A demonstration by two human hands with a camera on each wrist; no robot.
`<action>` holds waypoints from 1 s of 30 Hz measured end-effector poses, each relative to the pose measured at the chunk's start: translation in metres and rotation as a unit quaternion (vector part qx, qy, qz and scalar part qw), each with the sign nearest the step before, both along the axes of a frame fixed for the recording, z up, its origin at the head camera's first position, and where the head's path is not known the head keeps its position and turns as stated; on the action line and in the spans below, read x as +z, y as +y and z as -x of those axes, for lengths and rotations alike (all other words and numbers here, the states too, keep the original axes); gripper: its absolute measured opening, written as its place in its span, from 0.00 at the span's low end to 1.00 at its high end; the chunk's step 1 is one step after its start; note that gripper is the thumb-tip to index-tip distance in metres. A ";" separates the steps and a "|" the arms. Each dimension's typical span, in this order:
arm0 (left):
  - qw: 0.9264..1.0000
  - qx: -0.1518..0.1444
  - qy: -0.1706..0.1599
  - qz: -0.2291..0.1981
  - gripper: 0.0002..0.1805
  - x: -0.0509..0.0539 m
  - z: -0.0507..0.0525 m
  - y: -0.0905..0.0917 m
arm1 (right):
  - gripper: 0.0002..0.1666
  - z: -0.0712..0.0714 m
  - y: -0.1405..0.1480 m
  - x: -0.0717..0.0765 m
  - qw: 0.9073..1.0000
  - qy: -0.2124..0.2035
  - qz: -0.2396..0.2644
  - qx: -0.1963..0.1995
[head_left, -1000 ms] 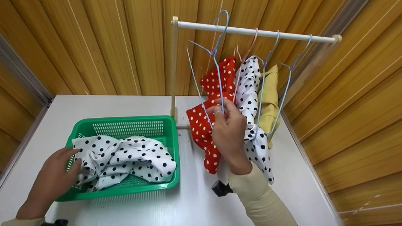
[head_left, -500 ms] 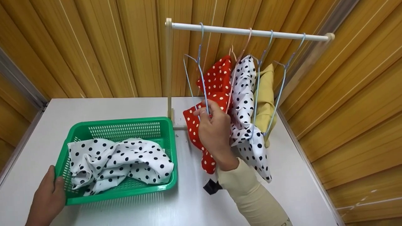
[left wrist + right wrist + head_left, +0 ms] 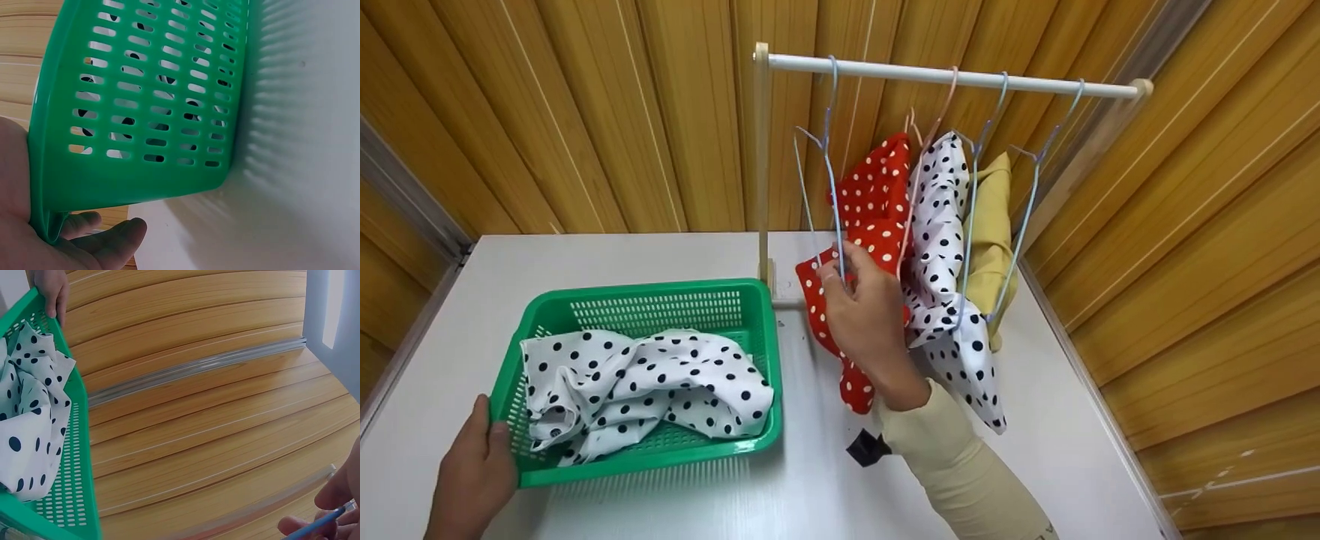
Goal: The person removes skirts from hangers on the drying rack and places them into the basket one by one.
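My left hand grips the left rim of a green plastic basket. In the left wrist view its fingers reach beneath the rim. A crumpled white cloth with black dots lies in the basket. My right hand pinches the lower part of a light-blue wire hanger, whose hook sits over the white rail near its left end. In the right wrist view, thumb and fingers meet around the blue wire. Nothing hangs on that hanger.
Right of the held hanger hang a red dotted garment, a white dotted garment and a yellow garment, with more wire hangers among them. The rack's left post stands behind the basket. Wood-panelled walls enclose the white table.
My left hand has moved from over the cloth to the basket's left rim. My right hand has brought the blue hanger left and down, and its hook now rests over the rail.
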State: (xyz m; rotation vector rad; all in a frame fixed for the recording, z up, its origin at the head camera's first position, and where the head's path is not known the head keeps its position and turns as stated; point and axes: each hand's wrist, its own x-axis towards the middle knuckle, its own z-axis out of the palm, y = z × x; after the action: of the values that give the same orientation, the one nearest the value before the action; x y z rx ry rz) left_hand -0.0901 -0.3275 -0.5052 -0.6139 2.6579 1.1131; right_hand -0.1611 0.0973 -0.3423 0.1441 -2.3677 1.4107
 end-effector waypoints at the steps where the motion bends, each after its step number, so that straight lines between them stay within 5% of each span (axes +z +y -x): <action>1: 1.000 0.000 0.001 0.000 0.35 0.000 0.000 0.000 | 0.20 -0.001 0.001 0.000 1.000 -0.004 -0.009 -0.003; 11: 1.000 0.000 0.000 0.005 0.35 -0.001 0.000 0.000 | 0.19 -0.011 0.024 0.003 0.994 0.062 -0.073 -0.048; 18: 1.000 -0.006 0.005 0.011 0.35 -0.001 0.001 -0.001 | 0.20 -0.002 0.039 -0.001 0.980 0.094 -0.111 -0.134; 21: 1.000 -0.011 0.005 0.010 0.35 -0.002 0.001 -0.002 | 0.24 0.006 0.044 -0.006 0.980 0.063 -0.119 -0.149; 27: 1.000 -0.010 0.010 -0.002 0.36 -0.006 -0.001 -0.004 | 0.34 0.010 0.048 -0.013 0.983 -0.062 -0.114 -0.127; 30: 1.000 -0.008 0.010 0.000 0.36 -0.007 -0.001 -0.005 | 0.36 0.008 0.048 -0.015 0.982 -0.084 -0.115 -0.121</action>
State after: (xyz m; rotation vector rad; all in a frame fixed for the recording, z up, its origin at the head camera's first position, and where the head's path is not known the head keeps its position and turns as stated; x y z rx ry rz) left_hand -0.0894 -0.3326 -0.5117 -0.5836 2.6745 1.1205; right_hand -0.1689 0.1458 -0.3573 -0.2055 -2.5768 1.0727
